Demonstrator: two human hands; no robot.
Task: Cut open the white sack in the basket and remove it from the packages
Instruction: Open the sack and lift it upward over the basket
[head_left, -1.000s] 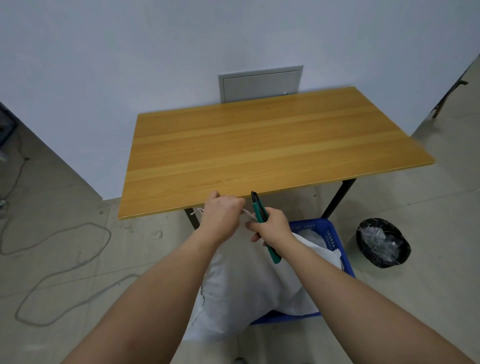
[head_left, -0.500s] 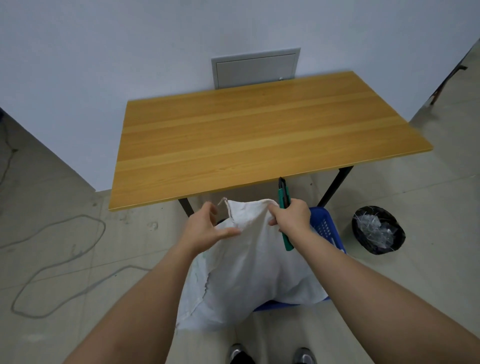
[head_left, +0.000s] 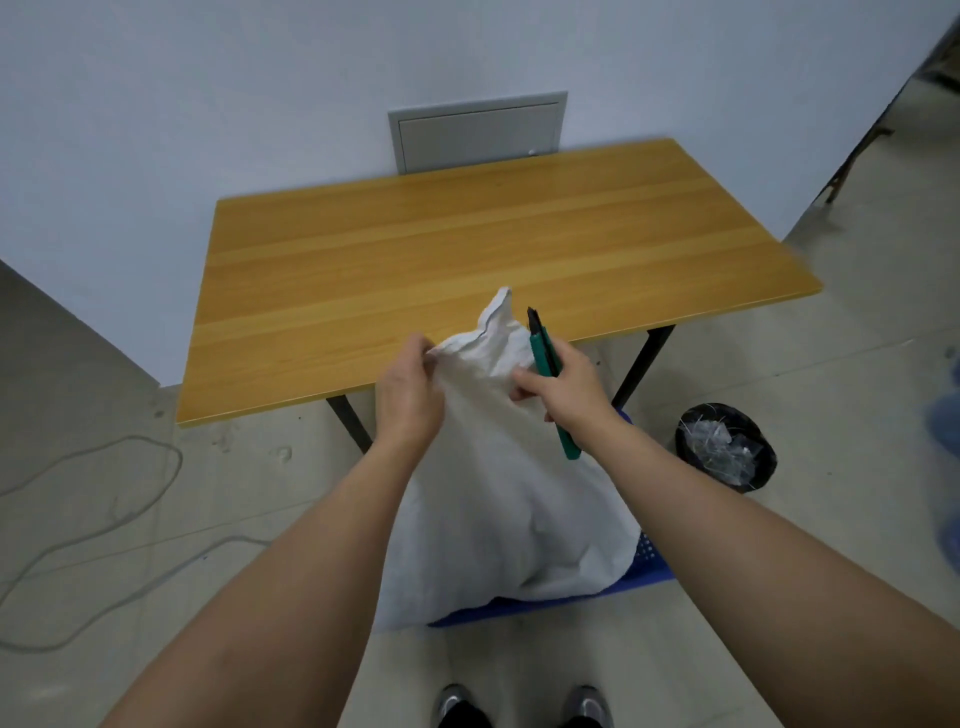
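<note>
A full white sack (head_left: 498, 499) stands in a blue plastic basket (head_left: 649, 566) on the floor, in front of the wooden table. My left hand (head_left: 408, 395) grips the left side of the sack's mouth. My right hand (head_left: 563, 384) holds a green utility knife (head_left: 550, 384) with its black tip pointing up, and its fingers also pinch the sack's cloth on the right. The top of the sack rises in a loose peak between my hands. The sack hides the packages.
A wooden table (head_left: 467, 260) on black legs stands just beyond the basket, against a white wall with a grey panel (head_left: 478, 130). A black-lined bin (head_left: 727, 447) sits on the floor at right. Grey cables (head_left: 93, 519) lie at left. My shoes (head_left: 519, 706) are below.
Both hands have lifted the sack's mouth higher, so its top now stands in front of the table edge. The left hand has closed on the cloth.
</note>
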